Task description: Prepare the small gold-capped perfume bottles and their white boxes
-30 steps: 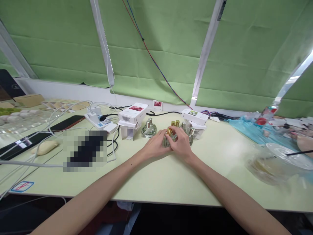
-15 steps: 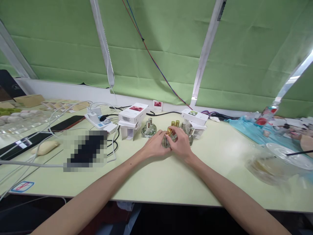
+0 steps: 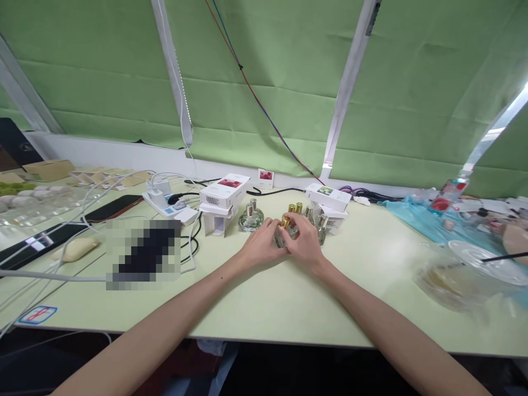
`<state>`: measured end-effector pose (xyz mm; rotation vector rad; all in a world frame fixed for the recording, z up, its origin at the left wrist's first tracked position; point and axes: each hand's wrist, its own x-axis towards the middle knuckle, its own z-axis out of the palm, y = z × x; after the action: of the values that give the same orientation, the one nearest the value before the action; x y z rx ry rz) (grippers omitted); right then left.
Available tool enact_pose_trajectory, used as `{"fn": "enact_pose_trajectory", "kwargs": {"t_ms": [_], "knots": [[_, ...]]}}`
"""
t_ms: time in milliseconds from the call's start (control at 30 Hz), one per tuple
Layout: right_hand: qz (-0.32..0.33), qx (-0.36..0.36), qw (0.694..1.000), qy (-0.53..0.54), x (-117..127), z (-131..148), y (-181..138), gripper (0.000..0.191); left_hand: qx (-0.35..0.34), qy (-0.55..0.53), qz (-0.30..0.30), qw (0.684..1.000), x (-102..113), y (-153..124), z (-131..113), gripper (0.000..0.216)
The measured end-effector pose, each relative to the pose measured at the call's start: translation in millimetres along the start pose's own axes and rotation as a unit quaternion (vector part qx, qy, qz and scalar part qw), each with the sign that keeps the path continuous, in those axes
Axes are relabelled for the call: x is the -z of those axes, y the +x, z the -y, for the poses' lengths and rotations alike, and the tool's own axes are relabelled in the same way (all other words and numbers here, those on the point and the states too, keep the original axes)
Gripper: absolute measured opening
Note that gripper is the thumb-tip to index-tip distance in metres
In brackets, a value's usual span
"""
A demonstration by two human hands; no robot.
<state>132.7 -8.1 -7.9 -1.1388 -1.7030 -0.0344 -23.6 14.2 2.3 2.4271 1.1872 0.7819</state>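
At the middle of the table, both my hands close around one small glass perfume bottle (image 3: 279, 240) with a gold cap. My left hand (image 3: 264, 242) holds it from the left, and the fingers of my right hand (image 3: 306, 241) wrap it from the right, near the cap. Most of its glass is hidden by the fingers. Just behind stand two more gold-capped bottles (image 3: 295, 208). Silver-capped bottles (image 3: 322, 228) stand to the right of them. To the left of my hands is a pair of round clear bottles (image 3: 251, 218) with silver caps.
White boxes (image 3: 225, 191) are stacked behind on the left, others (image 3: 329, 197) on the right. A power strip (image 3: 170, 208), cables and a mouse (image 3: 77, 249) lie at left. A clear lidded cup (image 3: 457, 280) with a black straw and a blue cloth (image 3: 416, 217) are at right.
Almost nothing differs. Both hands stay on the gold-capped bottle in the same spot, with only a very slight shift of the fingers and the view.
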Motion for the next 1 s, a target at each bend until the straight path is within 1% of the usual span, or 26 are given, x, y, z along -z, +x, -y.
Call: {"fn": "enact_pose_trajectory", "kwargs": {"t_ms": [300,533,700,867,1000], "knots": [[0.005,-0.011,1.000,0.006,0.1,-0.3,-0.6,0.028,0.024,-0.011,0.002,1.000,0.7,0.2,-1.6,0.051],[0.001,0.001,1.000,0.012,0.2,0.4,-2.8,0.038,0.010,-0.011,-0.003,1.000,-0.9,1.3,0.2,0.038],[0.008,0.011,1.000,0.023,0.1,-0.7,-2.4,0.034,0.002,-0.025,0.002,1.000,2.9,0.0,-2.1,0.044],[0.009,0.011,1.000,0.024,-0.8,-2.6,-2.2,0.033,0.000,-0.035,0.031,0.999,6.5,-1.0,-5.7,0.050],[0.010,0.010,1.000,0.020,-0.5,-1.2,-2.0,0.032,-0.001,-0.035,0.020,0.999,3.7,0.2,-5.1,0.047]]}}
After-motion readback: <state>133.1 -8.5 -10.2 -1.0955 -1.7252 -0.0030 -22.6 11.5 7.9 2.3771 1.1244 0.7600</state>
